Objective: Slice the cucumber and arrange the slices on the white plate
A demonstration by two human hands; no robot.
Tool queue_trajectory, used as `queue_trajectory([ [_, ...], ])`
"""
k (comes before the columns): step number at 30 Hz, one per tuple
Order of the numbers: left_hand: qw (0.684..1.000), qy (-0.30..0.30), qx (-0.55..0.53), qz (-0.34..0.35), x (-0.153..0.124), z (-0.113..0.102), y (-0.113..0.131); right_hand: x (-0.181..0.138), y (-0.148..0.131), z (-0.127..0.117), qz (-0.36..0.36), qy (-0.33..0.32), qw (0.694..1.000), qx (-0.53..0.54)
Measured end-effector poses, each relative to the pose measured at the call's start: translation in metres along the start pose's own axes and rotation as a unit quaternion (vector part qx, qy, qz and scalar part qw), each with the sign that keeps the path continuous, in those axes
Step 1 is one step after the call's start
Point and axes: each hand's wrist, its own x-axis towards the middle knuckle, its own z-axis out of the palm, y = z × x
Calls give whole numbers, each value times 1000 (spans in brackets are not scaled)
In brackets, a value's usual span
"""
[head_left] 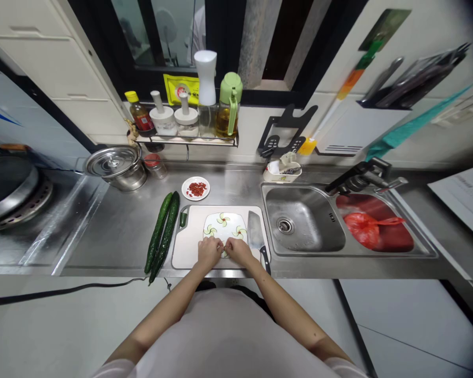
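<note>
A white square plate [225, 227] lies on a pale cutting board [189, 241] and carries three small pinwheel shapes of thin cucumber slices [223, 219]. My left hand [208, 250] and my right hand [238, 249] meet at the plate's near edge, fingers curled together over a cucumber piece that is mostly hidden. A cleaver [256, 235] lies on the board's right side, blade away from me. Two whole cucumbers [163, 231] lie on the steel counter left of the board.
A small dish of red chopped pieces [196, 188] sits behind the board. A double sink [304, 223] is at the right, with a red bag [364, 227] in its far basin. A lidded steel pot [116, 166] and a bottle shelf [187, 137] stand at the back left.
</note>
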Motion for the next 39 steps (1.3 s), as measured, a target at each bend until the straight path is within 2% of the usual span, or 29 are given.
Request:
queue_trajectory([
  [20,1000,-5,3,-6,-1,-3,2,2,-1,-9,7,-2,1000,-3],
  [39,1000,-6,-7,-10,0,-3,1,4,2,-7,7,1,1000,2],
])
